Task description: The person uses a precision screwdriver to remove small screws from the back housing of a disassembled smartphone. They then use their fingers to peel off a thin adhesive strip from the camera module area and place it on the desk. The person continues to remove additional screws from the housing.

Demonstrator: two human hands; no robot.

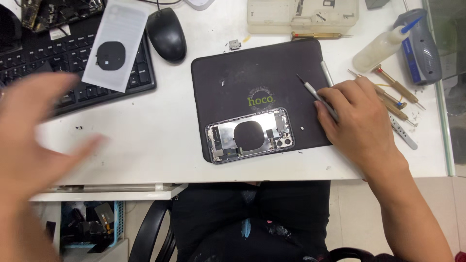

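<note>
White workbench (pixel 145 140) is filling most of the frame, with the person's dark-clothed lap and a chair edge at the bottom. Lower left, a blue basket (pixel 104 228) of dark parts is sitting under the bench edge.

Left hand (pixel 34 131) is blurring across the left side, fingers spread, grasping nothing, hanging above the bench just in front of the keyboard. Right hand (pixel 359 121) is resting on the right edge of the dark work mat (pixel 257 73), fingers curled around a thin metal pry tool (pixel 313 92) whose tip is pointing to upper left over the mat.

Opened phone housing (pixel 250 135) is lying flat at the mat's lower edge, centre of frame, insides up, round black coil in the middle, camera block at its right end. Tool tip is well apart from it.

Judgement: teardown or rebuild step is paused between actions; next move calls for bringing the tip down to the housing and steadying the frame with the free hand.

Farther back: black keyboard (pixel 73 63) with a white card (pixel 116 43) bearing a round black coil upper left, black mouse (pixel 166 34) top centre, clear parts tray (pixel 301 14) at top, squeeze bottle (pixel 381 46) and brass-handled screwdrivers (pixel 395 92) at right.
</note>
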